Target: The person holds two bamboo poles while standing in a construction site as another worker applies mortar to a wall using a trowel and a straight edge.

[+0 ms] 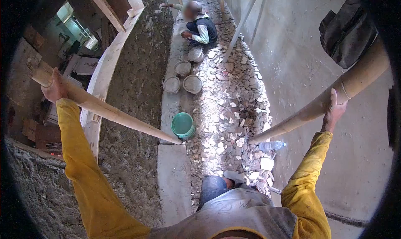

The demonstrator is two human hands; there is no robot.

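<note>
My left hand (55, 88), at the left of the head view, is closed round a round wooden pole (121, 118). That pole slants down to its foot beside a green bucket (183, 125) of water-like liquid. On the right, my right hand (335, 109) grips a thicker wooden pole (305, 113), with its thumb up along the near side and its fingers partly hidden behind. The thicker pole's lower end meets the rubble next to a clear plastic bottle (272, 145). A dark cloth bag or garment (348, 34) hangs by its upper part.
A co-worker (202, 30) crouches ahead, one arm stretched to the rough plastered wall (138, 63). Several mortar-filled buckets (192, 84) stand nearby. Broken stones (229, 92) cover the floor beside a smooth cement strip (173, 176). A smooth wall (300, 55) rises on the right.
</note>
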